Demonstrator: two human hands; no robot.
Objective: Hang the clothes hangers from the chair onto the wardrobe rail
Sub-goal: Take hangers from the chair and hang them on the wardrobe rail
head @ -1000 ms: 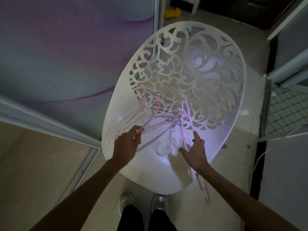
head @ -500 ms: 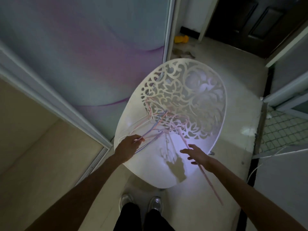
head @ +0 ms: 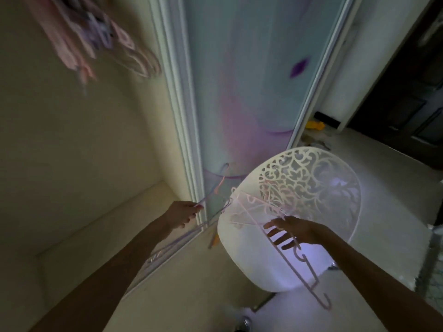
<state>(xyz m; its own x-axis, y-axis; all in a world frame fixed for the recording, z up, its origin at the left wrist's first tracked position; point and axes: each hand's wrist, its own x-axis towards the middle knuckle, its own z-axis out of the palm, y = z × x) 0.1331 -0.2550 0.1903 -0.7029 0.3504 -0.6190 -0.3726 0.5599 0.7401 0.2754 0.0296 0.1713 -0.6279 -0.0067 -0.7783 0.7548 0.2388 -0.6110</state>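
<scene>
My left hand (head: 181,213) is closed on a few thin purple and pink hangers (head: 217,188), lifted off the chair toward the open wardrobe. My right hand (head: 291,230) holds pink hangers (head: 282,243) with fingers spread; their hooks dangle below my wrist. The white chair (head: 242,238) with a lace-cut back sits below both hands. Several pink and purple hangers (head: 96,37) hang blurred at the upper left inside the wardrobe; the rail itself is out of sight.
The wardrobe's sliding door (head: 242,92) with a white frame stands between the opening and the chair. A yellow object (head: 315,125) lies on the floor near a dark door (head: 407,92). My shoe shows at the bottom.
Both hands have lifted hangers off the chair seat. My view has swung up and left toward the wardrobe interior, bringing the hanging hangers into sight.
</scene>
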